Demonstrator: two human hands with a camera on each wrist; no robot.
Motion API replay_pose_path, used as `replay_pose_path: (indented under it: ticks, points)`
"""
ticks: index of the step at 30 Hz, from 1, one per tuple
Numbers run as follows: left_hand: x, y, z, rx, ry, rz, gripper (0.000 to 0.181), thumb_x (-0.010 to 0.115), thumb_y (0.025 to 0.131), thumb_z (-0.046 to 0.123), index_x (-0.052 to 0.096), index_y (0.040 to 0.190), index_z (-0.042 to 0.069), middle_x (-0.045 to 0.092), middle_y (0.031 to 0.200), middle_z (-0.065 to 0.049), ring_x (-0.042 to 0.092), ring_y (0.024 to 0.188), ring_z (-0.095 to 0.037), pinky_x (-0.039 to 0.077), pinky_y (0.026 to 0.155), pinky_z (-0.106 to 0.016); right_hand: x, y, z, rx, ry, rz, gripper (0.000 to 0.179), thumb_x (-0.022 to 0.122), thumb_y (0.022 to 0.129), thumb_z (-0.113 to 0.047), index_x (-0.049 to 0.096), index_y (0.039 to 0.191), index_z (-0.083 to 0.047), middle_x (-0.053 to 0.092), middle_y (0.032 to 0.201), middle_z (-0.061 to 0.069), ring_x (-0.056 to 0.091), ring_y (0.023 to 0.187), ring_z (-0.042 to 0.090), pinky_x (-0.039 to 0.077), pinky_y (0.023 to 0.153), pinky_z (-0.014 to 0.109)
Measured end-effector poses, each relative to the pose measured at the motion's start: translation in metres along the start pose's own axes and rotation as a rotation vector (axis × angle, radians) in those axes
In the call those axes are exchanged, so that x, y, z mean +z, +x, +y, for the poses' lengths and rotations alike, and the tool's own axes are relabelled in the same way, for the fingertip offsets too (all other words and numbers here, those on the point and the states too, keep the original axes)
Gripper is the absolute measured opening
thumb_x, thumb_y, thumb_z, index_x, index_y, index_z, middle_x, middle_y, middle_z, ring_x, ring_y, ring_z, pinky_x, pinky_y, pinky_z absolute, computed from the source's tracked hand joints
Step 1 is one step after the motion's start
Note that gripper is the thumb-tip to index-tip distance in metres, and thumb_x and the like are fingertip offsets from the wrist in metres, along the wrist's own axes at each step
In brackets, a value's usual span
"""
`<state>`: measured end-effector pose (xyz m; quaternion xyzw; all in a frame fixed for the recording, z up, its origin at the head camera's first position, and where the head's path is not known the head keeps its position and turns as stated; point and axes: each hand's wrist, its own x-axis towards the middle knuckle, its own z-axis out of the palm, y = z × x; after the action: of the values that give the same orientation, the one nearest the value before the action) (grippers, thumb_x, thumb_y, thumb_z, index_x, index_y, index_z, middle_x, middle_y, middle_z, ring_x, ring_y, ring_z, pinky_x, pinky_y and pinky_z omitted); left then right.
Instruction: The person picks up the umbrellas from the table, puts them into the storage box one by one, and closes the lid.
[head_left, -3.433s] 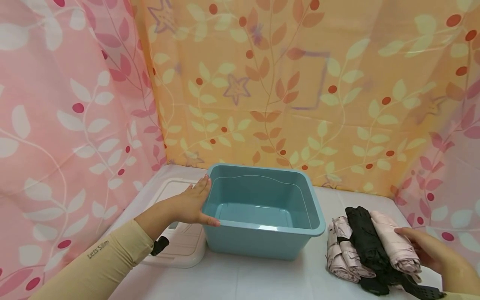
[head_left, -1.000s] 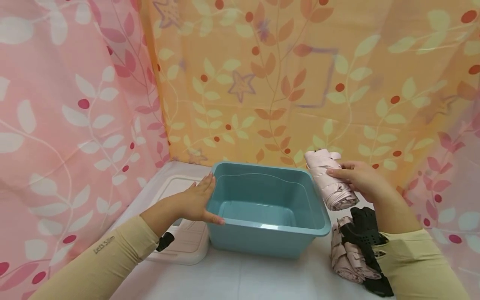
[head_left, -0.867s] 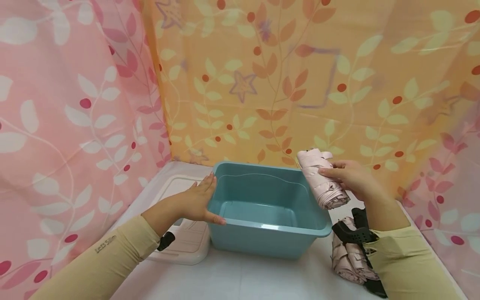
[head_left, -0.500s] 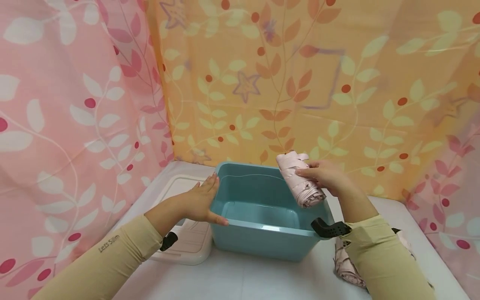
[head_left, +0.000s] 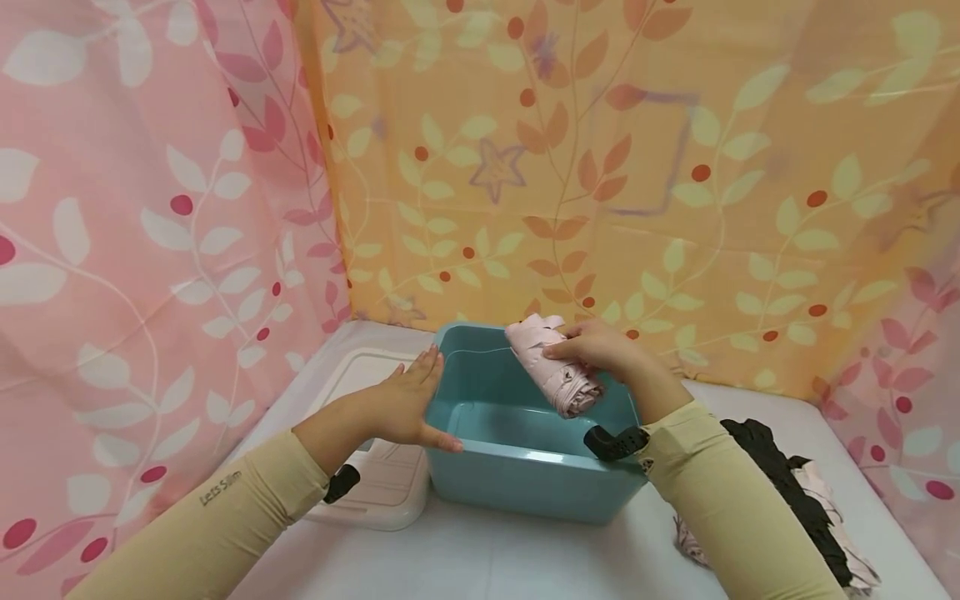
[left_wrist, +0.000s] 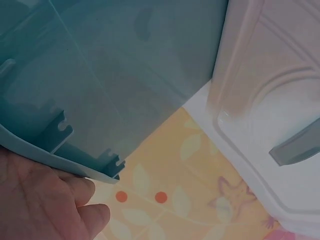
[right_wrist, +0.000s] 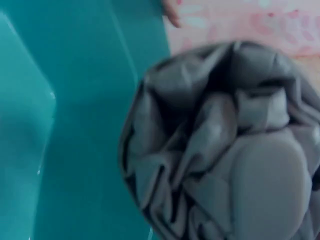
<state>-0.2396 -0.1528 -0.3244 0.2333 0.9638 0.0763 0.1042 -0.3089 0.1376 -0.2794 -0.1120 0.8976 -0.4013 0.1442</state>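
A pale pink folded umbrella [head_left: 553, 368] hangs tilted over the inside of the teal plastic tub [head_left: 536, 457]. My right hand [head_left: 603, 348] grips it from the right side, thumb on the near face. In the right wrist view the end of the folded umbrella [right_wrist: 200, 150] shows gathered cloth round a blurred oval handle, with the tub's wall [right_wrist: 80, 120] beside it. My left hand [head_left: 405, 408] rests on the tub's left rim with fingers extended; in the left wrist view the hand [left_wrist: 45, 200] lies against the rim's outer side.
A whitish lid [head_left: 386, 487] with a grey latch [left_wrist: 295, 145] lies left of the tub. On the right, partly behind my right sleeve, lie a black folded umbrella [head_left: 787, 492] and pink ones [head_left: 836, 517]. Patterned curtains [head_left: 525, 167] enclose the white table [head_left: 480, 554].
My right hand picked up the pink umbrella from the pile on the right and carried it left over the tub. The left hand stayed on the rim; the view shifted slightly.
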Motion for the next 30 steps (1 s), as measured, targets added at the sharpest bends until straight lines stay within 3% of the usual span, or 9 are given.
replay_pose_path:
  ticks: [4,9,19,23,30]
  points:
    - [0.0,0.0,-0.001,-0.003,-0.004,-0.001,0.133,0.048,0.057,0.086,-0.004,0.145,0.001,-0.013,0.151,-0.015,-0.012,0.138,-0.024,0.005,0.109,-0.05,0.012,0.013,-0.003,-0.026,-0.078,-0.044,0.031,0.07,0.079,-0.032,0.061,0.075,-0.002,0.05,0.059,0.001,0.049,0.051,0.013,0.041,0.047,0.025]
    - [-0.001,0.001,0.0,0.001,-0.003,0.01,0.133,0.048,0.057,0.086,-0.002,0.145,0.0,-0.013,0.151,-0.014,-0.012,0.138,-0.025,0.006,0.109,-0.05,0.023,0.026,-0.009,-0.038,-0.108,-0.06,0.032,0.071,0.076,-0.034,0.06,0.071,-0.005,0.05,0.058,0.001,0.05,0.051,0.014,0.042,0.047,0.025]
    - [-0.002,0.0,0.002,-0.002,0.003,0.001,0.131,0.048,0.058,0.085,-0.002,0.145,0.001,-0.012,0.151,-0.014,-0.012,0.138,-0.024,0.006,0.109,-0.049,0.051,0.043,-0.014,-0.001,-0.175,-0.138,0.033,0.072,0.075,-0.028,0.053,0.055,-0.011,0.042,0.049,-0.003,0.043,0.043,0.01,0.038,0.043,0.024]
    - [-0.002,0.001,0.003,-0.001,0.006,-0.008,0.131,0.046,0.058,0.086,-0.004,0.145,0.002,-0.012,0.151,-0.014,-0.013,0.138,-0.023,0.006,0.109,-0.049,0.063,0.049,-0.015,0.032,-0.17,-0.156,0.03,0.072,0.075,-0.029,0.056,0.058,-0.009,0.046,0.052,-0.001,0.045,0.044,0.011,0.04,0.044,0.024]
    - [-0.003,-0.001,0.003,0.0,0.008,-0.006,0.131,0.045,0.058,0.086,-0.004,0.145,0.002,-0.012,0.151,-0.015,-0.013,0.138,-0.023,0.005,0.109,-0.05,0.084,0.062,-0.022,0.056,-0.158,-0.195,0.03,0.073,0.074,-0.027,0.063,0.084,0.0,0.056,0.072,0.006,0.051,0.051,0.014,0.043,0.045,0.024]
